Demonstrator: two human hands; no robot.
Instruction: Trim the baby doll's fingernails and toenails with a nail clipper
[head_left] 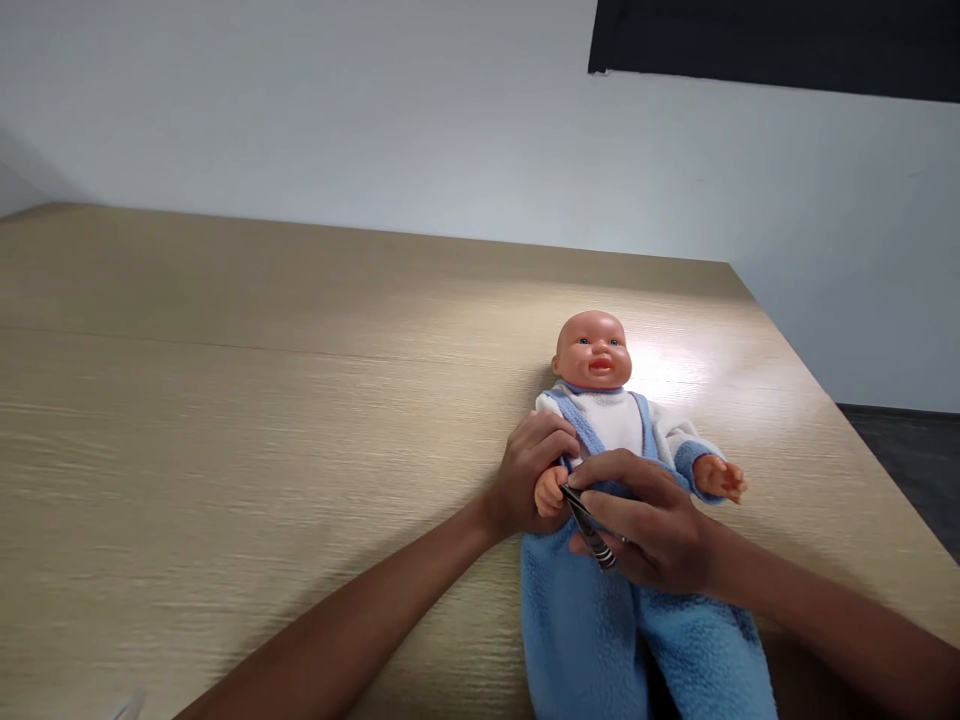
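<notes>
Pinching dark clipper [598, 546] in right hand [649, 515]; left hand [519, 468] cradling doll's hand [550, 492], which lies at clipper's tip.

A wood-grain table [262, 430], pale wall [337, 120] and dark floor [911, 455] suggest an indoor room, kind unclear.

Doll [619, 420] cut off at the legs in my remote feed, one sleeve [547, 404] mostly hidden by the left hand [525, 470], dark tool [598, 545] partly covered by the right hand [652, 520], dark panel [772, 45] cropped top right, pale cropped object [129, 706] bottom left I can't identify
</notes>
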